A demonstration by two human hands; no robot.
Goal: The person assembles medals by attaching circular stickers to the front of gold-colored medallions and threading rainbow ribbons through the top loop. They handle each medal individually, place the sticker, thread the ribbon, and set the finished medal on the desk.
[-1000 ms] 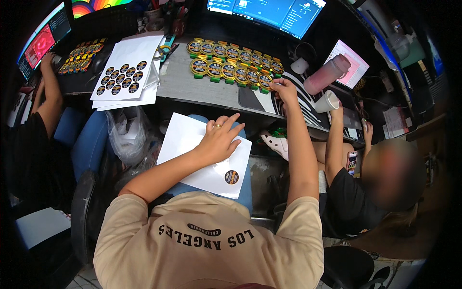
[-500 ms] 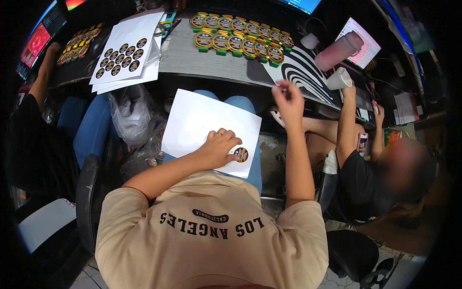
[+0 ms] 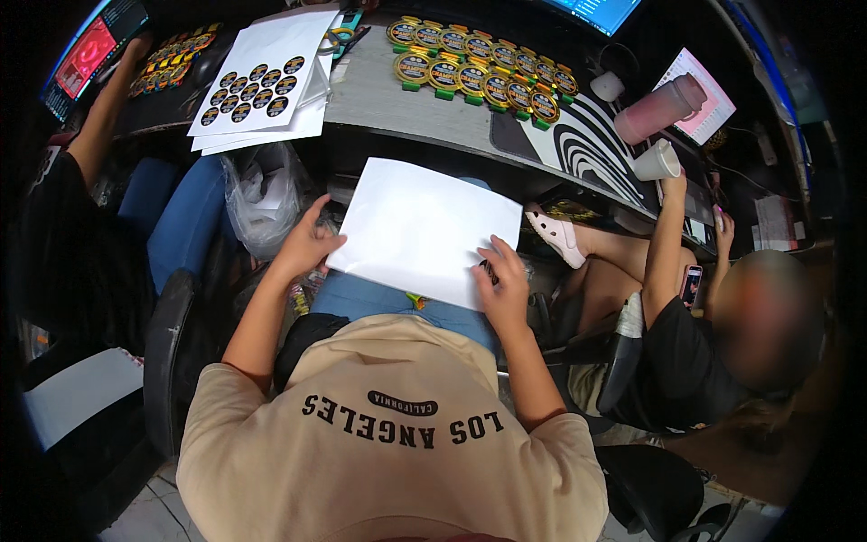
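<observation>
The fingers (image 3: 510, 257) of the right hand (image 3: 506, 285) are bent loosely over the right edge of a white sheet (image 3: 424, 230), near its lower corner. A dark round label (image 3: 489, 268) shows in part between thumb and forefinger; whether they pinch it, or merely lie on it, I cannot tell. The left hand (image 3: 312, 239) has its forefinger stretched away and its thumb at the sheet's left edge; a grip from beneath cannot be confirmed from where I stand.

The sheet lies above the seated person's lap, its far-left corner nearest the tabletop (image 3: 361, 86). Having one hand at each side probably steadies it, the blue-clad knees (image 3: 361, 298) offering an uneven support. A small green-and-yellow item (image 3: 415, 301) shows just below its near edge.

On the tabletop ahead, gold medals (image 3: 470, 79) with green ribbon ends lie face up in two close rows, an order that seems to keep each face visible and within reach. To their left, well apart, is a stack of white paper (image 3: 271, 41); its top sheet bears a block of dark round labels and overhangs the near edge, presumably for easy access. To the right, a co-worker's hand (image 3: 673, 185) holds a white cup (image 3: 657, 161).
</observation>
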